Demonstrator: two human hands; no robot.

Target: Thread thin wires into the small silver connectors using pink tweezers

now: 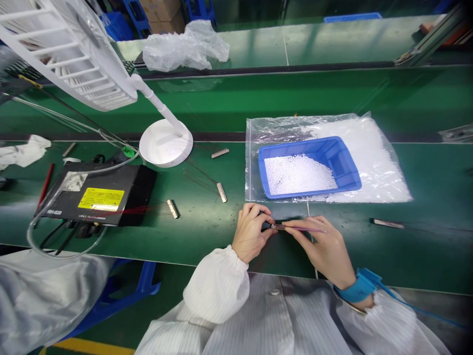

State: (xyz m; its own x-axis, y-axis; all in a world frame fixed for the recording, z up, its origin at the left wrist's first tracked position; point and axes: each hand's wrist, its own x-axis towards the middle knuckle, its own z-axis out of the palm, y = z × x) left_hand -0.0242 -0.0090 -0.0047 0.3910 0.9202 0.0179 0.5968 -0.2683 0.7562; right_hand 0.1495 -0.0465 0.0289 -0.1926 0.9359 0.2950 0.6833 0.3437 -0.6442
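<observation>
Holding a little metal part [275,227] here, right at the center of the clock, at the bench edge straight in front of the body. Left hand [253,232] has its fingers curled in, thumb and fingertips closed around a small dark piece [265,226] at the part's 9 o'clock end. Right hand [328,249] comes in from about 4 o'clock, thumb and fingers pinched together on a slim pinkish tool [305,229] whose tip is by the metal part; too small to tell if they touch. There's a blue wrist strap [359,287] on that arm.

At 1 o'clock there's a blue plastic bin [347,172] with white beads [299,175] in it, sitting on a clear zip bag [380,158] full of white stuff. Another silver part [387,224] lies at 3 o'clock, one more [221,192] at 10, another [172,209] at 9. Farther toward 10 is the white fan's round base [166,143], and the black box with the yellow label [138,195] is over at 9.
</observation>
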